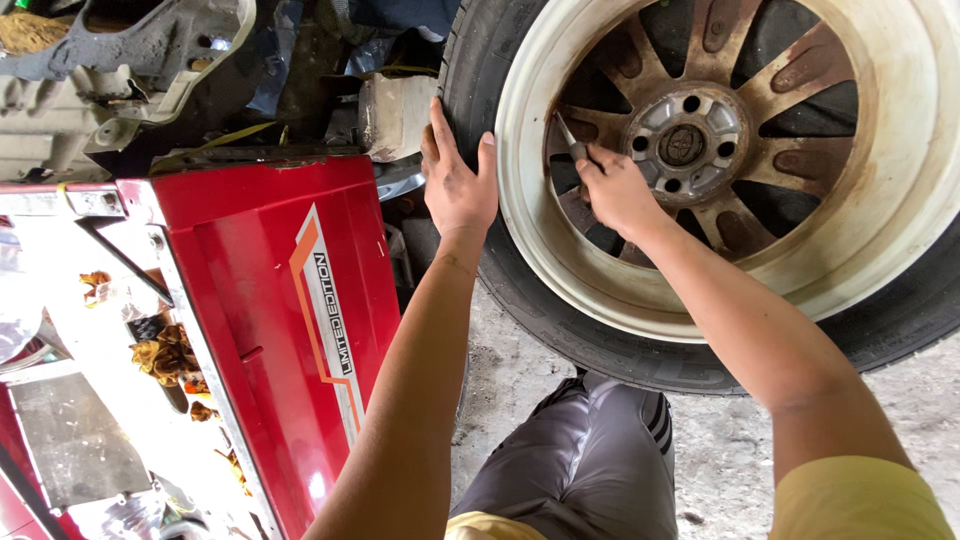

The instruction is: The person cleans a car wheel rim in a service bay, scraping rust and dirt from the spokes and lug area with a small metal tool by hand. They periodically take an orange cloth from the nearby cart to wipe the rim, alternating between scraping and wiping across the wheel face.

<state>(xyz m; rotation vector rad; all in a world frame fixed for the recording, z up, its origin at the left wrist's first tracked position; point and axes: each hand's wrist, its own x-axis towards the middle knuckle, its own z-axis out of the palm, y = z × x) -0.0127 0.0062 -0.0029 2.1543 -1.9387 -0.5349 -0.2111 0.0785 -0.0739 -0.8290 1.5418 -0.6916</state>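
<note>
A rough grey concrete floor [730, 440] is lying under both hands. The upright black tyre with its dirty cream, rust-stained spoked alloy rim [900, 190] is standing ahead; the right hand [615, 190] is gripping a thin metal tool [568, 138] against the spokes, while the left hand [458, 180] is pressing flat, fingers spread, on the tread. Left of it, a glossy red metal panel [270, 320] is leaning.

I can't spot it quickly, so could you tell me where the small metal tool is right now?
In the head view, the metal tool is in the right hand, poking between the wheel spokes left of the hub, right of the left hand.
</note>
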